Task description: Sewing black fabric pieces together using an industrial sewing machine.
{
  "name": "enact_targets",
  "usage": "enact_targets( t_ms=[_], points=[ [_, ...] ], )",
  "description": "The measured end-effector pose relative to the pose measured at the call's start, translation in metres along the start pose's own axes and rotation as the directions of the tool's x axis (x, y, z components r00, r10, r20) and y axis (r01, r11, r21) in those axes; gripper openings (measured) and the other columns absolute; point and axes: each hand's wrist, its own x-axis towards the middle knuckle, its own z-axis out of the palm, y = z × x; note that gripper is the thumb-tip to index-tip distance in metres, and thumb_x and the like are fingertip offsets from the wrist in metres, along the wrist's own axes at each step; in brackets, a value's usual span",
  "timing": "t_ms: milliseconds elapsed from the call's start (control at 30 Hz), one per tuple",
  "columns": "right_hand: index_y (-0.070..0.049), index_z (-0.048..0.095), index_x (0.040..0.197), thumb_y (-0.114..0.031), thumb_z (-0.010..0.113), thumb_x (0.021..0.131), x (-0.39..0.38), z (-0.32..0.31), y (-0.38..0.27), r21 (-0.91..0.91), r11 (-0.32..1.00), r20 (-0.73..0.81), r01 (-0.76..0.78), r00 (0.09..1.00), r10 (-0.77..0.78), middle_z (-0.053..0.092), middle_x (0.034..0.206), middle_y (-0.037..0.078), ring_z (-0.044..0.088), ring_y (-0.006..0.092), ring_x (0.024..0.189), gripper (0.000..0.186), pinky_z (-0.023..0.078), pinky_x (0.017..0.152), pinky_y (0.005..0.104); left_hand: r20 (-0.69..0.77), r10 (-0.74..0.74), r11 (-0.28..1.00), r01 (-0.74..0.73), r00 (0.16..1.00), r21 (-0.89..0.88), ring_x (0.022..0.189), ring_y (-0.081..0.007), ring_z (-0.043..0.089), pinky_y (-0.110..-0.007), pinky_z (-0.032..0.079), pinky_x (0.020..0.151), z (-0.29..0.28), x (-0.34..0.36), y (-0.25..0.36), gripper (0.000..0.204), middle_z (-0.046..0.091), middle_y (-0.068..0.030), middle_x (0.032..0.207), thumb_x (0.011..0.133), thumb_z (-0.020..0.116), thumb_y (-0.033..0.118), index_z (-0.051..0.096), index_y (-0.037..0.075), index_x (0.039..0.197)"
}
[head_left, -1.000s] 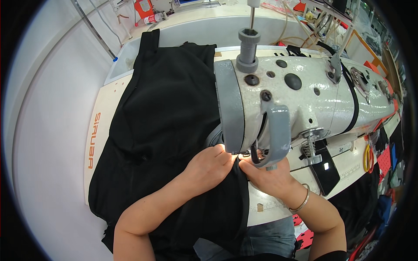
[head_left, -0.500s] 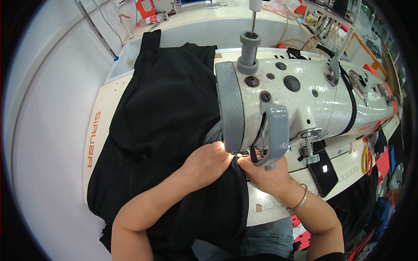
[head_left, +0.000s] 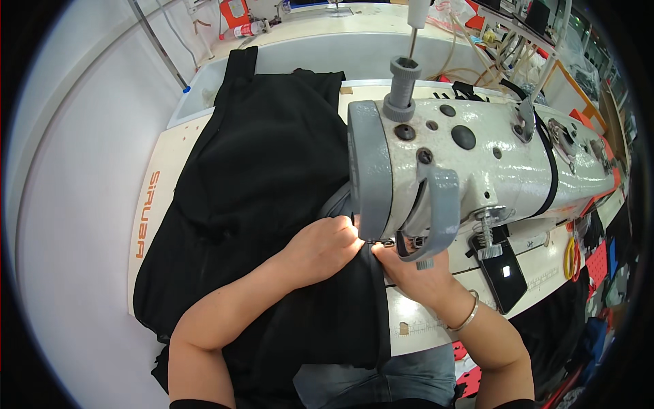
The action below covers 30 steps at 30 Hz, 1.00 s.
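A large black garment (head_left: 266, 150) is spread over the sewing table, its lower part draping toward my lap. At its right edge stands a white and grey sewing machine (head_left: 436, 150), whose head covers the stitching spot. My left hand (head_left: 323, 249) has its fingers curled on the black cloth just left of the needle area. From the other side my right hand (head_left: 415, 276) pinches the garment's edge with the thumb close to the presser foot, and its other fingers are partly hidden under the machine. A grey strip (head_left: 337, 201) of cloth shows beside the machine head.
A black phone (head_left: 503, 276) lies on the table right of my hand. Yellow-handled scissors (head_left: 570, 258) sit farther right. A plastic bottle (head_left: 246, 29) lies on the table beyond the pale trough (head_left: 300, 58). A white partition (head_left: 75, 204) stands at left.
The whole view has shifted slightly. Near my lap the garment's lower edge has drawn up a little, baring more of my jeans. Both hands keep their places by the needle area.
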Motion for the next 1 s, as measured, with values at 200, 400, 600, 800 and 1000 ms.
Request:
enact_targets(
  t_ms=[200,400,600,800,1000],
  points=[
    [-0.019,0.071,0.093,-0.011,0.071,0.073,0.002,0.002,0.006,-0.125,0.986,-0.054,0.107,0.992,-0.115,0.067,0.088,0.001,0.066,0.0201,0.082,0.022,0.050,0.071,0.0352,0.006,-0.031,0.998,0.031,1.000,-0.063,0.083,-0.0203,0.057,-0.032,0.052,0.069,0.002,0.004,-0.008,0.012,0.056,-0.0045,0.082,0.075,0.063,0.010,0.066,0.002,0.084],
    [-0.021,0.072,0.095,-0.014,0.070,0.072,-0.006,-0.025,-0.015,-0.178,0.926,0.124,0.332,0.942,-0.313,0.065,0.108,-0.001,0.065,0.0178,0.098,0.025,0.053,0.073,0.0333,0.064,0.061,0.994,-0.066,0.996,0.083,0.091,-0.0228,0.060,-0.033,0.054,0.076,-0.024,-0.014,0.032,0.021,0.061,-0.0072,0.094,0.074,0.063,0.009,0.065,0.001,0.093],
    [-0.005,0.071,0.101,-0.008,0.071,0.069,-0.037,-0.043,-0.032,0.179,0.974,0.041,0.141,0.988,-0.151,0.070,0.096,0.010,0.069,0.0274,0.078,0.032,0.057,0.066,0.0330,0.154,-0.363,0.915,0.382,0.919,-0.128,0.121,-0.0315,0.053,-0.042,0.044,0.103,-0.021,-0.041,0.117,0.034,0.061,-0.0110,0.121,0.083,0.071,0.020,0.065,0.006,0.113],
    [-0.007,0.071,0.093,-0.007,0.071,0.068,-0.072,-0.053,-0.048,0.141,0.978,-0.028,0.151,0.988,-0.149,0.071,0.095,0.006,0.068,0.0239,0.083,0.025,0.055,0.066,0.0325,0.109,-0.143,0.977,0.158,0.984,-0.146,0.111,-0.0241,0.054,-0.047,0.040,0.102,-0.014,-0.051,0.130,0.046,0.060,-0.0058,0.113,0.072,0.077,0.033,0.063,0.008,0.107],
    [-0.009,0.069,0.083,-0.008,0.074,0.067,-0.082,-0.052,-0.049,0.128,0.966,-0.010,0.226,0.974,-0.227,0.072,0.098,0.002,0.067,0.0205,0.089,0.017,0.053,0.065,0.0311,0.086,-0.137,0.981,0.147,0.987,-0.129,0.099,-0.0231,0.058,-0.041,0.047,0.090,-0.010,-0.062,0.148,0.043,0.061,-0.0056,0.104,0.073,0.077,0.037,0.066,0.007,0.101]
  ],
)
